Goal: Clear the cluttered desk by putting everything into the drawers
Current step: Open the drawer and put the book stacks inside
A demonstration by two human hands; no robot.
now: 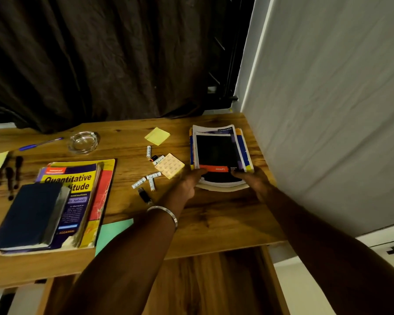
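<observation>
A stack of books and notebooks (218,151), topped by a black cover with an orange band, lies at the desk's right end. My left hand (189,183) grips its near left corner, thumb on the orange band. My right hand (253,178) grips the near right corner. An open wooden drawer (214,280) shows below the desk's front edge, between my forearms. On the left lies another book stack (55,205) with a dark blue book on a yellow "Quantitative Aptitude" book.
Several loose batteries (149,178), a black USB stick (144,195), a patterned pad (170,165), yellow sticky notes (157,135), a glass ashtray (83,142), a blue pen (40,143), dark brushes (10,176) and green paper (113,233) lie on the desk (214,219). A white wall (328,110) borders the right.
</observation>
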